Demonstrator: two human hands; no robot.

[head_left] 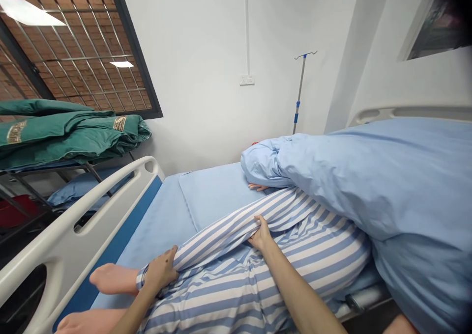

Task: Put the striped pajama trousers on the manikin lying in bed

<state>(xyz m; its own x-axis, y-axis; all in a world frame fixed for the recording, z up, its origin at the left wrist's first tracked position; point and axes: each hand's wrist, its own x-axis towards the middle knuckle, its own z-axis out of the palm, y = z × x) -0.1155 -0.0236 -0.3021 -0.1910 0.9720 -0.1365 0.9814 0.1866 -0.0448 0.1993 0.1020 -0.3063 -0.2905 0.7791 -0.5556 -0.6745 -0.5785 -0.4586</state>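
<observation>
A figure in blue-and-white striped trousers (324, 245), with the look of a training manikin, lies on the bed. Its bare feet (114, 278) point left. My left hand (161, 270) is closed around the lower part of the far trouser leg, just above the ankle. Farther up the same leg, near the knee, my right hand (262, 235) grips from the near side, thumb on top and fingers hidden underneath. A light blue quilt (332, 172) covers the figure's upper body, and the fingers of one manikin hand (258, 187) stick out under its edge.
The bed's white footboard (96, 206) rises at the left. Behind it, folded green bedding (73, 135) lies on a metal-framed bed. An IV pole (300, 93) stands by the wall beyond the bed. The headboard (413, 112) is at the right.
</observation>
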